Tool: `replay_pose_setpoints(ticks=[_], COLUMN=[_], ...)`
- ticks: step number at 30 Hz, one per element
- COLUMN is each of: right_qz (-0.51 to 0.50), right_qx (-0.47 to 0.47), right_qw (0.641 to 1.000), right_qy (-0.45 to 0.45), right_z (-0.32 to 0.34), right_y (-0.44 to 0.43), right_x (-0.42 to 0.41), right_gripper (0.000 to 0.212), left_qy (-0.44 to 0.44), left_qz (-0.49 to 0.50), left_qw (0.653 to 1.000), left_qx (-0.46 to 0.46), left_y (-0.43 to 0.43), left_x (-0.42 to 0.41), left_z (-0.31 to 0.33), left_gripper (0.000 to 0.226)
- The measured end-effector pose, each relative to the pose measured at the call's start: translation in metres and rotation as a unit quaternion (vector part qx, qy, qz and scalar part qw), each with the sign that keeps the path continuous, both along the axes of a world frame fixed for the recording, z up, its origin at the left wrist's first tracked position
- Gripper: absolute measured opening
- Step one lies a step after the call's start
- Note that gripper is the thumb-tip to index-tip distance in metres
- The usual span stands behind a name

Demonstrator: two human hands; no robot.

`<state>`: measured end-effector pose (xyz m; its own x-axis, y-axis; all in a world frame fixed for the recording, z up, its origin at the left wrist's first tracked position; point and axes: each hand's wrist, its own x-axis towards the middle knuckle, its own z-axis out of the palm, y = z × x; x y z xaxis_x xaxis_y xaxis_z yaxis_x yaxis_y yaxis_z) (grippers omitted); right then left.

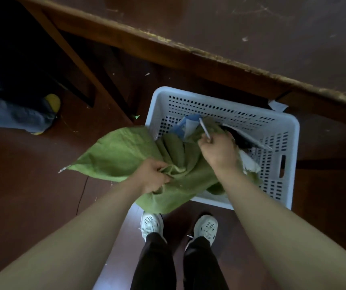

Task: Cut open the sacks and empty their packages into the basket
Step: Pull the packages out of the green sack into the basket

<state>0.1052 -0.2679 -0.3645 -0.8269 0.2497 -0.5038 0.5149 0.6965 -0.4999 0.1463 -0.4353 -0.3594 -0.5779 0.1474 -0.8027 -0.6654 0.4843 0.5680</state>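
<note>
The sack (124,151) is matt green woven cloth. The basket (272,122) is smooth perforated plastic. The worktop (251,34) is scuffed wood.

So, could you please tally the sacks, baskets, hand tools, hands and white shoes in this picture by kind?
Green sack: 1
Pale blue basket: 1
Thin tool: 1
Hands: 2, the left hand gripping the sack, the right hand holding the tool
White shoes: 2
Total: 7
</note>
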Motion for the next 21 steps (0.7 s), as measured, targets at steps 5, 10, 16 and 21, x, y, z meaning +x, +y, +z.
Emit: replay_pose_setpoints(ticks=[5,10,16,21], right_qz=[0.164,0.093,-0.245,-0.252], right_qx=[0.007,-0.028,-0.320,-0.429], right_qw=[0.967,0.973,0.908,0.865], right_qy=[-0.194,-0.210,-0.118,-0.069], right_z=[-0.035,-0.050,-0.011,0.017], right_y=[-0.047,-0.035,-0.021,-0.028], right_x=[-0.017,0.010,0.006,0.004], right_gripper=[0.034,0.007,0.024,0.034], left_qy=[-0.047,-0.161,-0.172,-0.210], left_qz=[-0.099,-0.080,0.373,0.365], left_qw=[0.994,0.983,0.911,0.902], left_qx=[0.024,0.038,-0.026,0.100], left_y=[0.002,-0.013,-0.021,0.014], left_x=[0.012,0.010,-0.025,-0.040], left_z=[0.002,0.002,-0.038,-0.025], left_gripper=[0.036,0.036,0.076,0.033])
